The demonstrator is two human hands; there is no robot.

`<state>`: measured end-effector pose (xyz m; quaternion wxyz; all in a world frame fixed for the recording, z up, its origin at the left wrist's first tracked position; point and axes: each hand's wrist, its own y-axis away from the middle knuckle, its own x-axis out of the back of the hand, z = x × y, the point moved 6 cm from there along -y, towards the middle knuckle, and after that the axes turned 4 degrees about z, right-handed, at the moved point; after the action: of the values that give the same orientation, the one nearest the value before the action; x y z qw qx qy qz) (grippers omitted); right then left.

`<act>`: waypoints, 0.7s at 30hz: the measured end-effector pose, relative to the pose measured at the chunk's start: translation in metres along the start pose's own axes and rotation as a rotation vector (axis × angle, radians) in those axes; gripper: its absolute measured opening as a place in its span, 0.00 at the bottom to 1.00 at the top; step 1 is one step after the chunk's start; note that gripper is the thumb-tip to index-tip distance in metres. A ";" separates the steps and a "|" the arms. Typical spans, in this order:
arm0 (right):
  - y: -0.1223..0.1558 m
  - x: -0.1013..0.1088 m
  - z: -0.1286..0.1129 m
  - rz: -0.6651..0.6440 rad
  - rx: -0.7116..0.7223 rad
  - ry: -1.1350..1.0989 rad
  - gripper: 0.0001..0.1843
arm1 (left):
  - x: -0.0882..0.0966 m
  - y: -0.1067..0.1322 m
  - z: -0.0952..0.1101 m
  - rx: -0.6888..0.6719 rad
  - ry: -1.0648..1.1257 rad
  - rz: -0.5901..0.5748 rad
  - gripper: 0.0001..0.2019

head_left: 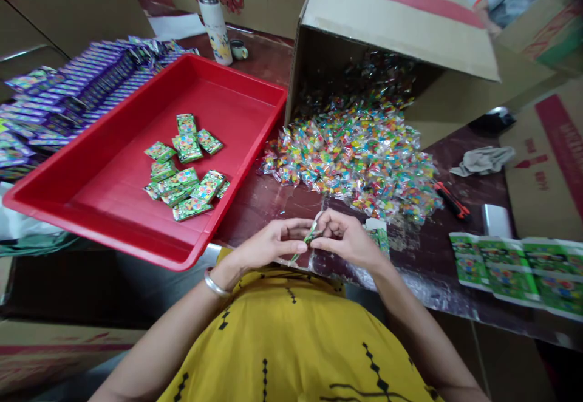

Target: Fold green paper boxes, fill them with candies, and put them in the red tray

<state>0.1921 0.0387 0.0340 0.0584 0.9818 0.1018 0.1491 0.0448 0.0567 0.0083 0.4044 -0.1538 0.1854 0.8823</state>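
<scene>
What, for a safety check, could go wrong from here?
The thin green piece between left hand and right hand could slip. The red rectangular plastic tray juts past the maroon tabletop; a bump might shift it. What looks like an orange-and-black cutter lies beside the heap of clear-wrapped multicoloured pieces; reaching there might risk a cut.

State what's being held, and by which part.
A small green carton: the left hand near its middle, the right hand apparently at its far end; exact contact is partly hidden.
</scene>
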 end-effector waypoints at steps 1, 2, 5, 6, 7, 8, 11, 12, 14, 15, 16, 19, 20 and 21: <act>-0.002 0.000 -0.001 -0.046 -0.020 0.003 0.13 | 0.000 0.001 0.000 0.004 -0.061 -0.010 0.19; -0.003 0.002 -0.002 -0.048 -0.030 0.003 0.14 | 0.000 0.002 0.000 0.004 -0.105 0.006 0.17; -0.007 0.016 -0.003 0.231 0.001 -0.057 0.13 | 0.009 0.000 -0.002 -0.010 -0.078 0.188 0.17; -0.006 0.017 -0.002 0.329 0.018 -0.092 0.15 | 0.013 -0.001 -0.003 -0.029 -0.042 0.261 0.17; -0.006 0.015 0.001 0.387 0.030 -0.118 0.18 | 0.015 -0.001 -0.003 -0.057 -0.021 0.328 0.17; -0.005 0.010 0.004 0.406 0.034 -0.127 0.17 | 0.017 -0.002 -0.004 -0.088 -0.027 0.386 0.17; -0.003 -0.010 0.016 0.436 0.014 -0.102 0.12 | 0.021 -0.001 -0.004 -0.191 -0.108 0.568 0.12; -0.002 -0.013 0.018 0.483 0.014 -0.101 0.13 | 0.022 0.001 -0.003 -0.231 -0.116 0.639 0.13; -0.001 -0.018 0.021 0.564 0.034 -0.158 0.09 | 0.023 0.006 0.000 -0.311 -0.113 0.753 0.21; -0.001 -0.019 0.021 0.582 0.055 -0.204 0.11 | 0.022 0.007 0.002 -0.340 -0.126 0.774 0.25; -0.002 -0.020 0.020 0.591 0.080 -0.242 0.15 | 0.020 0.008 0.004 -0.354 -0.153 0.766 0.28; -0.006 -0.019 0.018 0.600 0.145 -0.218 0.21 | 0.015 0.007 0.009 -0.338 -0.261 0.657 0.25; -0.006 -0.017 0.017 0.603 0.161 -0.170 0.19 | 0.014 0.006 0.010 -0.330 -0.282 0.618 0.23; -0.007 -0.015 0.017 0.603 0.173 -0.118 0.16 | 0.014 0.006 0.011 -0.319 -0.290 0.579 0.21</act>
<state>0.1820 0.0406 0.0121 -0.0664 0.9760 -0.1852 0.0933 0.0300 0.0673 0.0135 0.1307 -0.0291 0.0220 0.9908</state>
